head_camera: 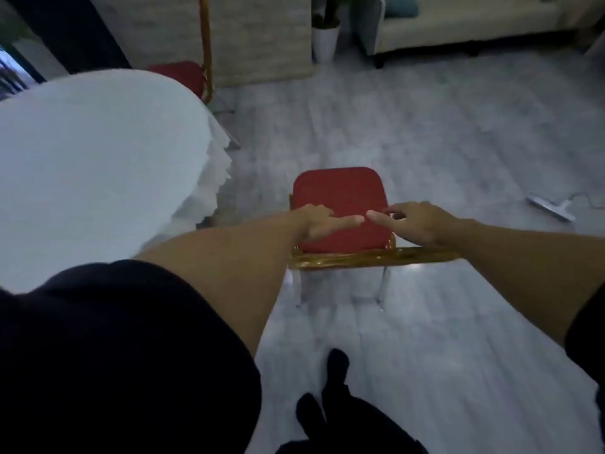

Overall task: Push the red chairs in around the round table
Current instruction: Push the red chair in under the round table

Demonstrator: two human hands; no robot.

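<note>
Floor (425, 126): gray, bare around the red chair (340, 198).
Round table (98, 165): left, apart.
Left hand (314, 224), right hand (415, 224): fingers spread, maybe touching the gold chair back (360, 257).

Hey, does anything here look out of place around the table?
Yes. The near red chair stands clear of the round table, not tucked in. A vacuum head also lies loose on the floor at right.
</note>
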